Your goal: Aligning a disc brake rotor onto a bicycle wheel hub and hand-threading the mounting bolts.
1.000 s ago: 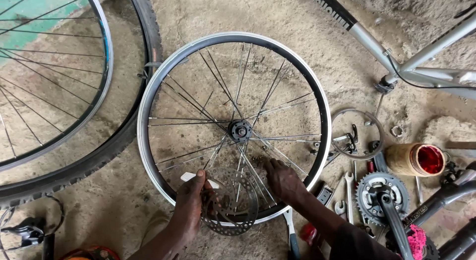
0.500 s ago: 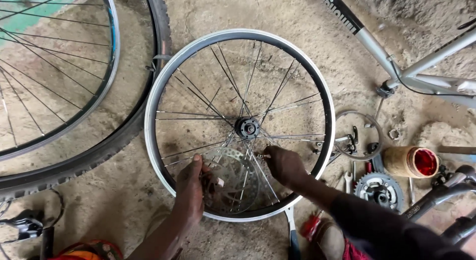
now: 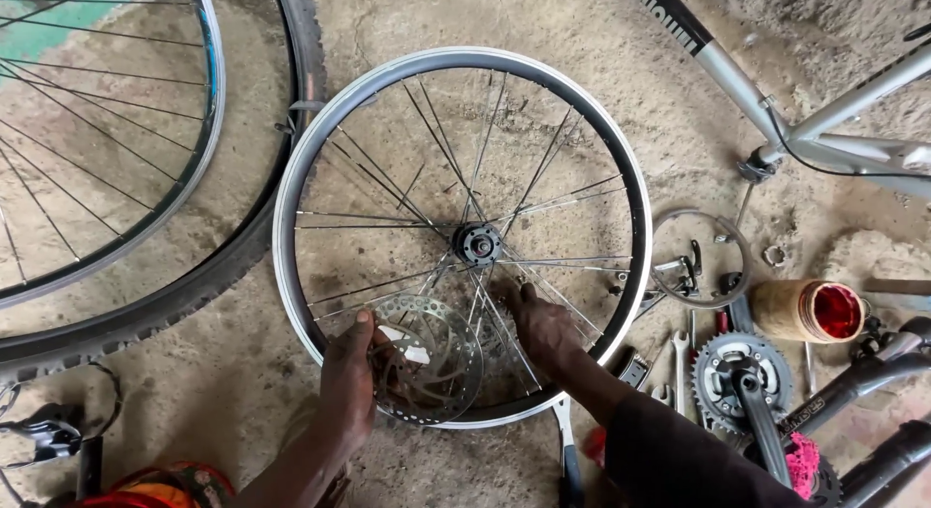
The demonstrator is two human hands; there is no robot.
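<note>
1. Lying flat on the dirt floor [image 3: 601, 43] is a bare spoked wheel rim [image 3: 291, 178], the landmark for everything else, with its hub [image 3: 477, 243] at the centre.
2. Leaning in to the left of the rim is a larger wheel with a knobby tyre [image 3: 194, 285]; a silver bicycle frame [image 3: 776, 111] is stretching across the floor to the rim's upper right.
3. Sitting to the right of the rim are a crankset with chainring [image 3: 742, 367] and a capped tub of red grease [image 3: 810, 311], near each other.
4. Resting against the rim's lower edge is a perforated brake disc [image 3: 427, 367], overlapping the spokes below the hub.
5. Gripping the disc's left edge is the left hand [image 3: 349, 377], fingers curled shut on it.
6. Reaching among the spokes just below-right of the hub is the right hand [image 3: 545, 329]; whether its fingers are pinching anything cannot be told.
</note>
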